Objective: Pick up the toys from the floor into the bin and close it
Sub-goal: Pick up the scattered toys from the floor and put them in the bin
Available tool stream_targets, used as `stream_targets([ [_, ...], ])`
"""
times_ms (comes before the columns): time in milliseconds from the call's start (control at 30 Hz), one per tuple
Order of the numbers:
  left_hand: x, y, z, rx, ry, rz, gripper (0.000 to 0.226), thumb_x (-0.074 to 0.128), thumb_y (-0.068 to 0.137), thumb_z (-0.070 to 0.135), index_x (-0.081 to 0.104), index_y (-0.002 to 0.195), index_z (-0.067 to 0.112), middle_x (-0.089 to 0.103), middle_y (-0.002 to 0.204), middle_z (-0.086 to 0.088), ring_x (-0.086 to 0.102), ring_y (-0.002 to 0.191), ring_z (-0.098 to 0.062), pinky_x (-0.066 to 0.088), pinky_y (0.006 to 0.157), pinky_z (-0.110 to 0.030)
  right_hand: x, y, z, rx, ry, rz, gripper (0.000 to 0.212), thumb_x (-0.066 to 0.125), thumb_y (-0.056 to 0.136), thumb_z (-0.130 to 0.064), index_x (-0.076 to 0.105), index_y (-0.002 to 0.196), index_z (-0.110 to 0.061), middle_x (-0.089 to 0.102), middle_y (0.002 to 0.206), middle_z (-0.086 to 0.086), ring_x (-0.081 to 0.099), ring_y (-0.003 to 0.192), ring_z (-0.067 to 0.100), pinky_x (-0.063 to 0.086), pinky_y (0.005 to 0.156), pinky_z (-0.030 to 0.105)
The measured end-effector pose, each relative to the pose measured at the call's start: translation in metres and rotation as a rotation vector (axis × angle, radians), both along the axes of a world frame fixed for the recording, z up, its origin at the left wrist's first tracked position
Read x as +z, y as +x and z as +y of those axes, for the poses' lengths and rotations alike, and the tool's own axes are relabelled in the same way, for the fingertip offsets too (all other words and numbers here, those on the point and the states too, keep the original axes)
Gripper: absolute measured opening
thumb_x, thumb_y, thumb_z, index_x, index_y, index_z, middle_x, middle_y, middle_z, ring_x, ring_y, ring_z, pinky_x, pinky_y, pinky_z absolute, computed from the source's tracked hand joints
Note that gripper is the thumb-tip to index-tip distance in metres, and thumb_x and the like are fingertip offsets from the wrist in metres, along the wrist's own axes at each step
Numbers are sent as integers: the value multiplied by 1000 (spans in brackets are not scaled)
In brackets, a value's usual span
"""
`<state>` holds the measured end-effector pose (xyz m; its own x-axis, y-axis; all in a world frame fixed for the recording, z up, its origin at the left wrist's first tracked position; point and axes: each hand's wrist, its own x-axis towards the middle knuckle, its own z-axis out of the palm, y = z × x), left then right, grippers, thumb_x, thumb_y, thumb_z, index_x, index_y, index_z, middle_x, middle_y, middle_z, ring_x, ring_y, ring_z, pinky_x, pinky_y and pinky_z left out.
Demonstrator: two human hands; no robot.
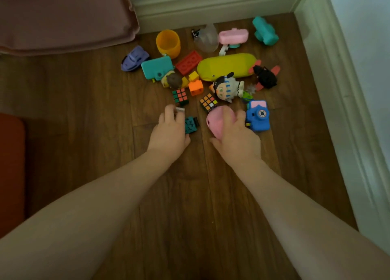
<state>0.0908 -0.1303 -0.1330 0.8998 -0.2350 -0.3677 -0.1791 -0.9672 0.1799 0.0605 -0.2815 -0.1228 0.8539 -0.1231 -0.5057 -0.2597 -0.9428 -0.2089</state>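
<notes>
Many toys lie scattered on the wooden floor (190, 195). My right hand (236, 138) grips a pink rounded toy (217, 121), fingers curled over its top. My left hand (171, 129) pinches a small white piece (180, 109) between its fingertips, right beside a small teal and black cube (191, 124). Just beyond the hands lie two puzzle cubes (180, 96) (207, 102), a blue toy camera (258, 115) and a doll figure (226, 88). No bin is in view.
Farther back lie a yellow-green capsule (226, 65), an orange cup (168, 43), a teal case (157, 67), a red brick (188, 62), a purple car (134, 58) and a pink toy (233, 36). White skirting boards (211, 7) close the corner. Pink upholstery (63, 15) stands at the upper left.
</notes>
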Motion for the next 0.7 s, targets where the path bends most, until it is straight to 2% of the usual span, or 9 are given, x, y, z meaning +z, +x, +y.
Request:
stream_targets([
  [100, 2, 4, 5, -38, -15, 10, 67, 60, 86, 20, 24, 143, 13, 33, 139, -10, 38, 124, -27, 44, 93, -37, -1, 0, 3, -3, -23, 27, 104, 69, 79, -39, -7, 149, -22, 22, 148, 15, 61, 103, 32, 42, 66, 34],
  [167, 3, 7, 6, -75, 5, 52, 81, 60, 86, 21, 8, 148, 17, 33, 141, -9, 36, 126, -28, 44, 94, -39, 0, -5, 5, 55, -18, 52, 112, 71, 76, -39, -13, 148, -25, 27, 143, 15, 61, 102, 32, 42, 66, 33],
  [233, 6, 12, 7, -93, 48, 111, 85, 60, 86, 25, 3, 149, 22, 31, 142, -10, 34, 127, -29, 44, 93, -41, 5, -5, 5, 87, -9, 63, 117, 72, 74, -40, -19, 146, -31, 30, 140, 15, 61, 98, 32, 43, 65, 34],
  [367, 10, 24, 6, -85, 88, 204, 76, 64, 83, 30, 20, 144, 23, 33, 139, -12, 37, 124, -31, 46, 90, -41, 14, 16, 1, 226, -62, 12, 120, 72, 72, -44, -24, 144, -35, 36, 136, 19, 62, 89, 34, 45, 59, 35],
  [500, 13, 25, 8, -41, 103, 260, 69, 67, 81, 31, 30, 137, 20, 35, 135, -12, 42, 120, -31, 47, 87, -39, 17, 43, 3, 354, -164, 29, 117, 69, 73, -51, -21, 146, -34, 36, 140, 23, 60, 99, 39, 43, 63, 37],
  [600, 16, 23, 16, -71, 145, 251, 61, 68, 80, 32, 37, 129, 16, 41, 129, -11, 47, 115, -30, 47, 82, -37, 17, 60, 10, 335, -170, 110, 116, 68, 72, -60, -14, 148, -29, 46, 134, 19, 57, 107, 36, 42, 68, 38],
  [700, 18, 20, 28, -112, 134, 256, 60, 65, 81, 33, 36, 131, 16, 44, 128, -10, 49, 114, -28, 47, 80, -35, 14, 61, 19, 286, -88, 38, 106, 63, 72, -66, 3, 149, -23, 53, 125, 17, 57, 105, 35, 40, 67, 37],
])
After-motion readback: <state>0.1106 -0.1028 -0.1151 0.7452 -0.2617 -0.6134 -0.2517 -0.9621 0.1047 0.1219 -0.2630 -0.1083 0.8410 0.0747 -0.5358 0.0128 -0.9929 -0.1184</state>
